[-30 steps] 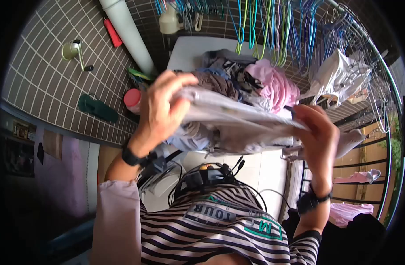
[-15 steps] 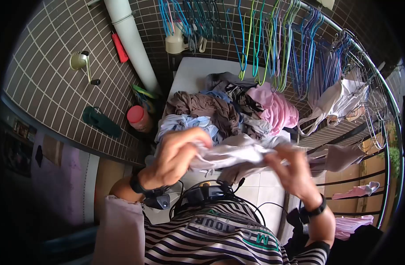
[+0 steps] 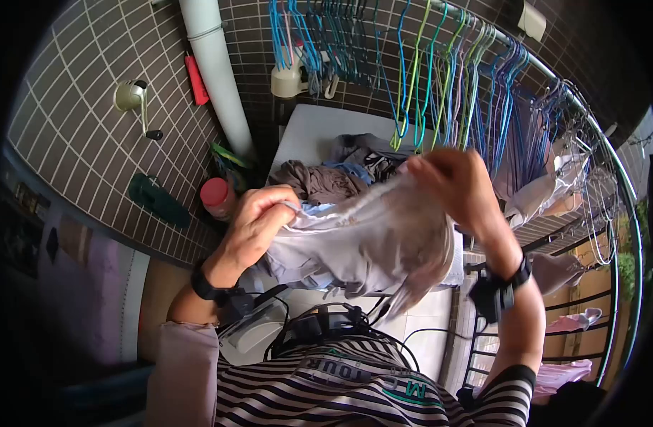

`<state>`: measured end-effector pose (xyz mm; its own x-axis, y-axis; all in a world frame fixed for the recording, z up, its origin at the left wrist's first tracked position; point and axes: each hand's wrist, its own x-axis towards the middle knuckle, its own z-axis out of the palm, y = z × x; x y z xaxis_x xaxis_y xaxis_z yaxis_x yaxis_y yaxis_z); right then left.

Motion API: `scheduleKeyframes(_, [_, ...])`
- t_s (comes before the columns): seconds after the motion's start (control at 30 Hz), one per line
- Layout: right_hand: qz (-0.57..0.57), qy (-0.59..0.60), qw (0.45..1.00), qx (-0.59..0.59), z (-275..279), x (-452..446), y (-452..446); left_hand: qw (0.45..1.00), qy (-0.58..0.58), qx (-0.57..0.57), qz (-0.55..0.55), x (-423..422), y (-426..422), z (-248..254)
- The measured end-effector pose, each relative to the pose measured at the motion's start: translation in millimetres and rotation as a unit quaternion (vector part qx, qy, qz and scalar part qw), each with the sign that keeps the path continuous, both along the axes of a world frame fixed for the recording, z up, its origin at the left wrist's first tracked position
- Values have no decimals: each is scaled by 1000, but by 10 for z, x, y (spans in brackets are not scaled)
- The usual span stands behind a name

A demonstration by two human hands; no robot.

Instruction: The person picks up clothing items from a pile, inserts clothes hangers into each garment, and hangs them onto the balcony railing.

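Note:
A pale grey garment point(image 3: 362, 245) hangs stretched between my two hands, its upper edge pulled into a slanting line. My left hand point(image 3: 252, 224) pinches the edge at the left. Higher up on the right, my right hand point(image 3: 458, 186) is closed around the other end of that edge; its fingers are slightly blurred. The garment's lower part hangs loose, with a blurred corner at the right. What kind of garment it is, I cannot tell. Behind it a heap of laundry, including a brown crumpled cloth point(image 3: 316, 181), lies on a white top point(image 3: 323, 122).
Colourful hangers point(image 3: 426, 85) hang from a curved metal rail point(image 3: 540, 60) at the upper right. A red-lidded container point(image 3: 217, 193) stands left of the heap. A white pipe point(image 3: 216, 67) runs down the tiled wall. Black cables point(image 3: 333, 313) lie close to my body.
The garment was bunched between my hands and is now spread out and hanging. My right hand has risen, and my left hand has moved slightly left and up.

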<state>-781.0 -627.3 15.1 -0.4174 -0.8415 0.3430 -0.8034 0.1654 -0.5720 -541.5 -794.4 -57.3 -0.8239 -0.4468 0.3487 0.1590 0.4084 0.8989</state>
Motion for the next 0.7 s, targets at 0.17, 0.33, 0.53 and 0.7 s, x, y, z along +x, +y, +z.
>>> scheduleKeyframes(0.17, [-51,127,971,-198,296,-584,-1412,999,-29,34,15,73,109,-55])
scheduleKeyframes(0.33, [-204,144,957,-150,192,-1195,-2333,998,-1,-50,42,178,108,-320])
scheduleKeyframes(0.53, [-140,-118,967,-176,308,-1258,-2575,963,-54,260,-38,199,56,-168])
scheduleKeyframes(0.7, [-116,-160,936,-291,232,-1171,-2261,979,-33,201,15,136,40,-253])
